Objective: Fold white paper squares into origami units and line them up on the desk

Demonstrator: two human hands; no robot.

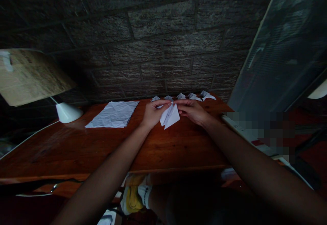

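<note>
A folded white paper piece (172, 116) with pointed flaps hangs between my hands, just above the wooden table. My left hand (154, 111) is closed on its upper left edge, thumb along the top. At its top right corner, my right hand (192, 111) pinches the paper between thumb and fingers. Behind my hands, several small folded paper shapes (208, 95) stand in a row along the back of the table. To the left lies a stack of creased white paper sheets (113, 114).
The wooden table (102, 153) stands against a dark stone-block wall (163, 54). A lamp with a white base (66, 111) and papery shade (33, 76) stands at the left, its cord trailing off the table. A grey panel (278, 47) rises at the right.
</note>
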